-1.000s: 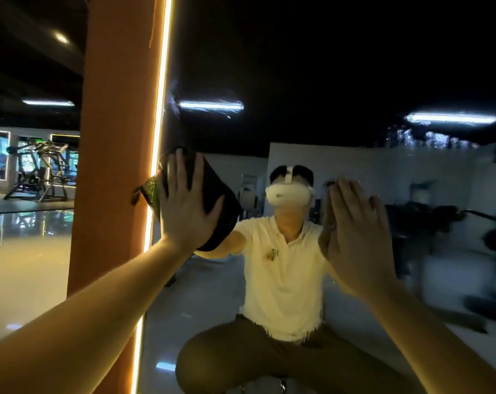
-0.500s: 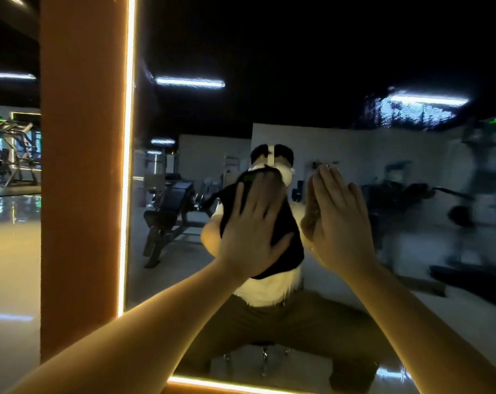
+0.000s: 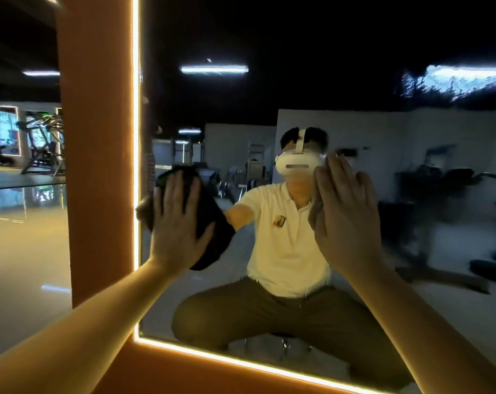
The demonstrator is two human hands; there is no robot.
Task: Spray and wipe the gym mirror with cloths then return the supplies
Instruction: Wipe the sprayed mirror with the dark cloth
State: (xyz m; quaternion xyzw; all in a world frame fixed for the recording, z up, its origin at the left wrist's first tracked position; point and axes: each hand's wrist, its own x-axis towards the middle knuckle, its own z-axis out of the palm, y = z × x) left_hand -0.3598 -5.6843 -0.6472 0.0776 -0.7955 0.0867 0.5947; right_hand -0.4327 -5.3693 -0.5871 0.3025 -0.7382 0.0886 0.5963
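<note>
The gym mirror (image 3: 355, 81) fills most of the view, edged by a glowing light strip. My left hand (image 3: 178, 223) lies flat with straight fingers on a dark cloth (image 3: 212, 223) and presses it against the glass close to the mirror's left edge. My right hand (image 3: 345, 220) is flat on the glass to the right, fingers straight and pointing up; whether a cloth lies under it is hidden. A wet smeared patch (image 3: 454, 83) shows on the glass at the upper right. No spray bottle is in view.
An orange padded frame (image 3: 99, 166) borders the mirror on the left and along the bottom. Gym machines (image 3: 42, 143) stand far off at the left on a glossy floor. The mirror reflects a crouching person and dim equipment.
My left hand has slid the dark cloth from the middle of the glass back to the left edge. My right hand has stayed flat on the glass.
</note>
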